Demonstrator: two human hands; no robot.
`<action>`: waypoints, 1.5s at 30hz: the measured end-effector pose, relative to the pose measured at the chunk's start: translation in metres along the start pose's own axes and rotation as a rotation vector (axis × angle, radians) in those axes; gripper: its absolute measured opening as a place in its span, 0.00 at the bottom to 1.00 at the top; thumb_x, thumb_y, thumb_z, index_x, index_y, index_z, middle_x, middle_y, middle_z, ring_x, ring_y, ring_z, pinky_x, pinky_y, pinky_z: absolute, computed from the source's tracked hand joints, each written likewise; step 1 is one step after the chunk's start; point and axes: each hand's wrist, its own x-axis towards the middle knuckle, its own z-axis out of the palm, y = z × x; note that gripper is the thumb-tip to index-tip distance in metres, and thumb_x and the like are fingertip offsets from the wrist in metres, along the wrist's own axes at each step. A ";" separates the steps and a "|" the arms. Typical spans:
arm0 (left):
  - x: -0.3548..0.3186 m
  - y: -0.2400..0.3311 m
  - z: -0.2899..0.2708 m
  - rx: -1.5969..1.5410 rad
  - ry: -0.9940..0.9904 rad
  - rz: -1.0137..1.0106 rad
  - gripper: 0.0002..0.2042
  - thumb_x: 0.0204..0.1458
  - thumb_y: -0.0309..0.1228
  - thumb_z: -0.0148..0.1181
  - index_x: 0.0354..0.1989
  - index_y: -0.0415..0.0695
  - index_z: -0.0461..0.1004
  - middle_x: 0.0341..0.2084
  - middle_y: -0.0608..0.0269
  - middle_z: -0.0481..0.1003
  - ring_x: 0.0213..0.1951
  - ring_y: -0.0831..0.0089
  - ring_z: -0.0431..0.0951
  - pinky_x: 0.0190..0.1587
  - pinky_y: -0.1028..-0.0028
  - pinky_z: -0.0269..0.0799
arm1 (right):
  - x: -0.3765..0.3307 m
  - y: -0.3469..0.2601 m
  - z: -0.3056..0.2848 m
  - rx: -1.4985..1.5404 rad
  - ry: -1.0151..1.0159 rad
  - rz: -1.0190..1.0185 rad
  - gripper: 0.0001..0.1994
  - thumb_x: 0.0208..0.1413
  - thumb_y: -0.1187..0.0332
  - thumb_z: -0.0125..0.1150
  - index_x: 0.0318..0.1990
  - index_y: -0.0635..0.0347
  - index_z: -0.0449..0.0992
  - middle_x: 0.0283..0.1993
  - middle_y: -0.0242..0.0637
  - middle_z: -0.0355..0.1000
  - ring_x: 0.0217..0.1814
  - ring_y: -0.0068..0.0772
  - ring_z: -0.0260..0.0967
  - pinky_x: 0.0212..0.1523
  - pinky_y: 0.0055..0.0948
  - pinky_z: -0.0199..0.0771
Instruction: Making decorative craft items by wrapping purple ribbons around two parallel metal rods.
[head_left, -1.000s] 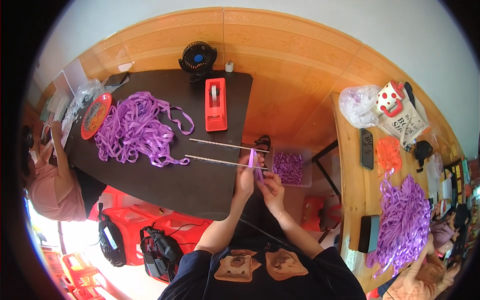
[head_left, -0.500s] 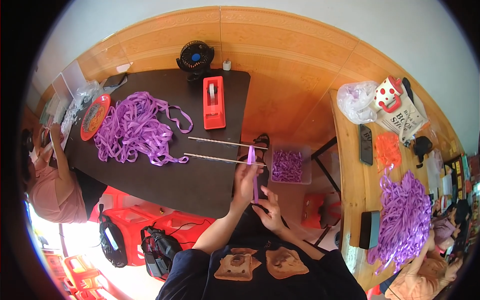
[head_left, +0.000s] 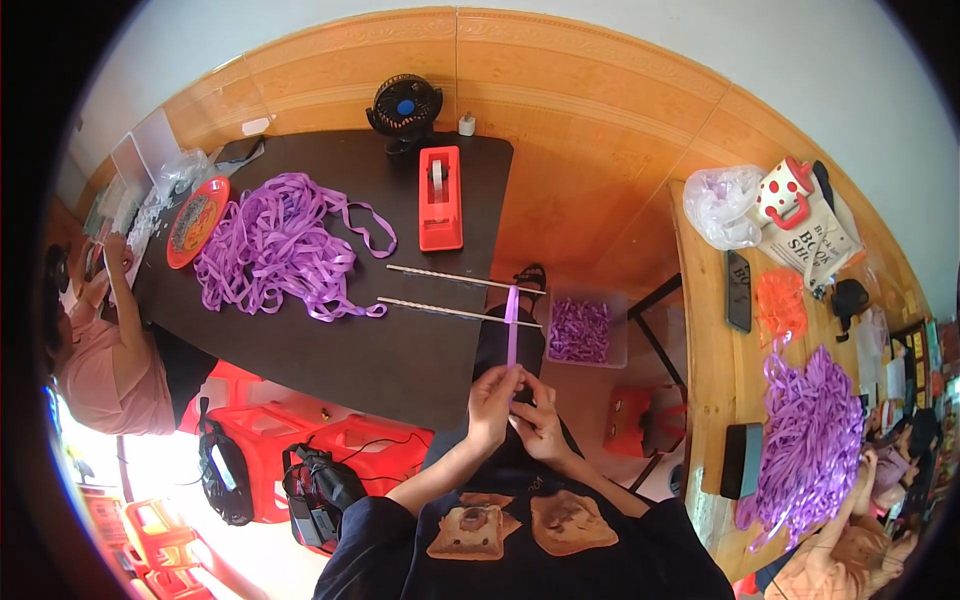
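Note:
Two thin twisted metal rods stick out past the right edge of the dark table. A purple ribbon hangs looped round their free ends and runs down toward me, pulled straight. My left hand pinches the ribbon below the rods. Close beside it, my right hand has its fingers curled together at the ribbon's lower end; the exact grip is partly hidden. On the table to the left lies a loose heap of purple ribbon.
A red tape dispenser and a black fan stand at the table's back. Below the rod tips, a clear bin holds short purple pieces. The wooden table at right bears more ribbon. Other people sit far left and lower right.
My left hand has slid down the ribbon, away from the rods, and now meets my right hand. The ribbon is stretched between the rods and my fingers.

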 end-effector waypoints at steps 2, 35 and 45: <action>-0.005 -0.001 -0.004 -0.017 -0.016 -0.003 0.08 0.57 0.27 0.57 0.40 0.36 0.77 0.30 0.65 0.77 0.33 0.82 0.74 0.40 0.82 0.69 | -0.004 0.001 0.004 0.160 0.016 0.023 0.17 0.43 0.81 0.62 0.43 0.56 0.79 0.66 0.51 0.56 0.63 0.52 0.54 0.61 0.41 0.53; -0.037 0.023 -0.022 0.006 -0.076 -0.133 0.10 0.61 0.34 0.52 0.38 0.40 0.75 0.23 0.68 0.74 0.23 0.82 0.71 0.29 0.83 0.64 | 0.105 -0.029 -0.029 -0.700 0.175 -0.806 0.17 0.40 0.70 0.62 0.41 0.62 0.79 0.36 0.33 0.67 0.30 0.30 0.64 0.26 0.29 0.59; -0.051 0.018 -0.021 -0.030 -0.101 -0.016 0.10 0.60 0.31 0.53 0.37 0.37 0.77 0.23 0.66 0.75 0.25 0.81 0.72 0.32 0.82 0.68 | 0.114 -0.044 -0.029 -0.703 0.252 -0.838 0.17 0.40 0.71 0.69 0.41 0.64 0.78 0.36 0.32 0.68 0.30 0.29 0.65 0.26 0.29 0.58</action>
